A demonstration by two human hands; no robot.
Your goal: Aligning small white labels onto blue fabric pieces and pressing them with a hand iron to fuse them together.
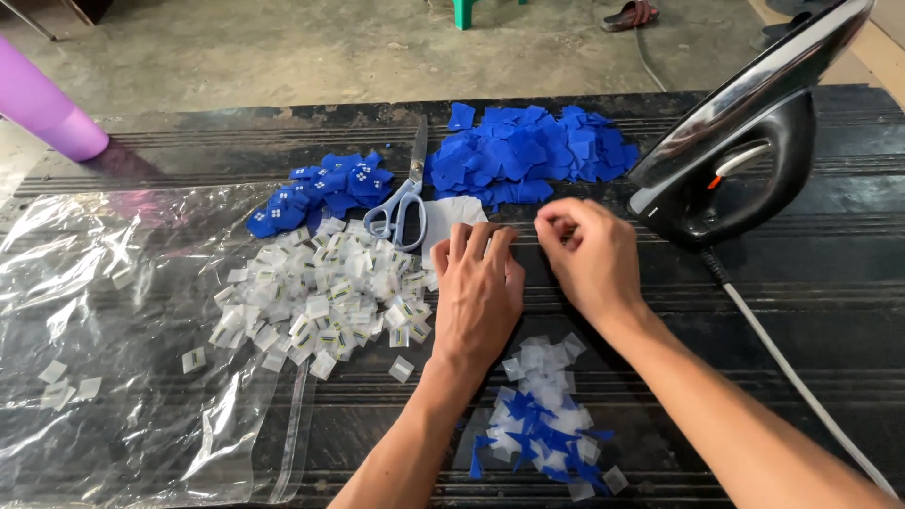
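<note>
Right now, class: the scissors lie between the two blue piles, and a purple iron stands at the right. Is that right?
Not quite. The head view shows the iron at the right is black, not purple. The scissors do lie between the two blue piles.

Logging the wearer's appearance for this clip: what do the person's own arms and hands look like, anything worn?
Both forearms are bare as far as the frame shows, no sleeves in view. The left hand and right hand wear no gloves; no rings, watch or bracelets are visible.
</note>
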